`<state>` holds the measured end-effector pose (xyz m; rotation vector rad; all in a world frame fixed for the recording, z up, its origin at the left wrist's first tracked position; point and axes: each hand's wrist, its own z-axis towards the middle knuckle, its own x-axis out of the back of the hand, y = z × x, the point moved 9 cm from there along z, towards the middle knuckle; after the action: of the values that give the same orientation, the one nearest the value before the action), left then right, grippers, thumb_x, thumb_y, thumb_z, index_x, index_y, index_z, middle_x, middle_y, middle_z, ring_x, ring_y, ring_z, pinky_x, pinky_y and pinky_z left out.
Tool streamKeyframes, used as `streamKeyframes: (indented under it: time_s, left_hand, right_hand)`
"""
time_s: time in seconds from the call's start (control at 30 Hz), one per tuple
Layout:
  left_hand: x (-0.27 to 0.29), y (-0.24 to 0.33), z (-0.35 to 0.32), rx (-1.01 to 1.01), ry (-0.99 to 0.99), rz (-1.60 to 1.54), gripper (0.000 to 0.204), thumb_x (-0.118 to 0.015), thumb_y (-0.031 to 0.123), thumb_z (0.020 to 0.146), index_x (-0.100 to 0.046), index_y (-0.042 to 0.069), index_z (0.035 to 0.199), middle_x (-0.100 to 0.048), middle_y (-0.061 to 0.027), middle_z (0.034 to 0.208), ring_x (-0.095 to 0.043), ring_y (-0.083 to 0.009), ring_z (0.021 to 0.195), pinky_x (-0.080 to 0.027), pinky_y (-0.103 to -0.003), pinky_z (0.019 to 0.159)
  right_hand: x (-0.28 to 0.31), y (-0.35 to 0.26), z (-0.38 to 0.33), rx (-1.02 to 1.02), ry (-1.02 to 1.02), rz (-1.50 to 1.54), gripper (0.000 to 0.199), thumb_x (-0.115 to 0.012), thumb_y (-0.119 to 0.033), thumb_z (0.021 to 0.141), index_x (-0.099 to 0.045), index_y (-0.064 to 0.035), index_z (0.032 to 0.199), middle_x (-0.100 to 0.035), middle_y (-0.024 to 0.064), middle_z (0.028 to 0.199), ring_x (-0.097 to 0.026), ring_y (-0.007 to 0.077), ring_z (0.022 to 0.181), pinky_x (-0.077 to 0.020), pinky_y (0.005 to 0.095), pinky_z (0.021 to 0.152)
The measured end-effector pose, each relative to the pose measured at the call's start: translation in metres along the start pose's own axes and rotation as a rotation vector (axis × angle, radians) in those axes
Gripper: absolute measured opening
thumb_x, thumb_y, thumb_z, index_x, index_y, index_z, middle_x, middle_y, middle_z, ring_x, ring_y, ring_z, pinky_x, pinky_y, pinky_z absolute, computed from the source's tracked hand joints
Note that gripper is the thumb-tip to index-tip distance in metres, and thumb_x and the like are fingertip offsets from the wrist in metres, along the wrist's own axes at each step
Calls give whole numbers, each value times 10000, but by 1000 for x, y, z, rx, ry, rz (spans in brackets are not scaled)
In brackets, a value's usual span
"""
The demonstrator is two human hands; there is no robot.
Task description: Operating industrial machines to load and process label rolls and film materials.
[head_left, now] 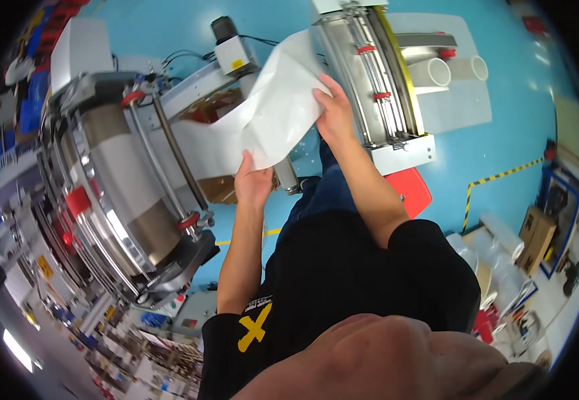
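Note:
A wide white sheet of film (269,113), thin and creased, stretches from the roller machine (133,167) on the left toward the roller unit (369,80) on the right. My left hand (255,180) grips its near edge, thumb on top and the fingers mostly hidden underneath. Further up and to the right, my right hand (335,112) pinches the sheet's right edge beside the roller unit. Between my hands the film rises in a fold. How its far end meets the roller unit is hard to make out.
Below the sheet stands a brown cardboard box (226,190). A white boxed motor (233,53) with cables sits beyond. White tubular rolls (431,73) lie right of the roller unit, near a red stool-like seat (411,192). Yellow-black tape (503,175) marks the blue floor.

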<state>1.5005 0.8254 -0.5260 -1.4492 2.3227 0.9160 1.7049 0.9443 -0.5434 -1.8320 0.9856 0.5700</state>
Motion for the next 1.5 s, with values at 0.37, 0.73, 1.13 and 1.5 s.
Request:
streamKeyframes:
  time_s: [0.37,0.73,1.13,1.5]
  left_hand:
    - [-61,25,-18,-434,19,1068,327,-595,360,955,-580,34,965,-621,-98,916,-555,-164,816,-447,-303,752]
    - [-231,95,34,-888,-364,1483,261,-637,252,929,-652,5,1011,-637,-57,814,-561,-112,784,-454,-259,735]
    - [-146,134,93,-104,-386,1648,171,-622,177,921,-656,15,878,-599,52,760,-487,-42,680,-396,-219,634]
    - [-138,142,93,-308,-246,2025,203,-632,208,884,-650,11,839,-569,21,676,-492,-68,641,-407,-252,594]
  right_hand:
    - [-82,-106,-70,867,-194,-1052,488,-676,-1,853,-519,4,1314,-647,159,1132,-657,157,934,-533,271,768]
    - [-48,-94,-78,525,-193,-903,503,-688,-45,855,-514,-9,1326,-617,159,1199,-621,223,1033,-496,274,847]
    - [15,-19,-41,-21,-73,-624,454,-666,-10,870,-544,-81,1302,-600,-1,972,-555,56,769,-477,211,657]
    - [38,52,-44,-135,-58,-455,714,-673,11,820,-410,-134,1468,-620,34,952,-550,80,651,-492,233,641]
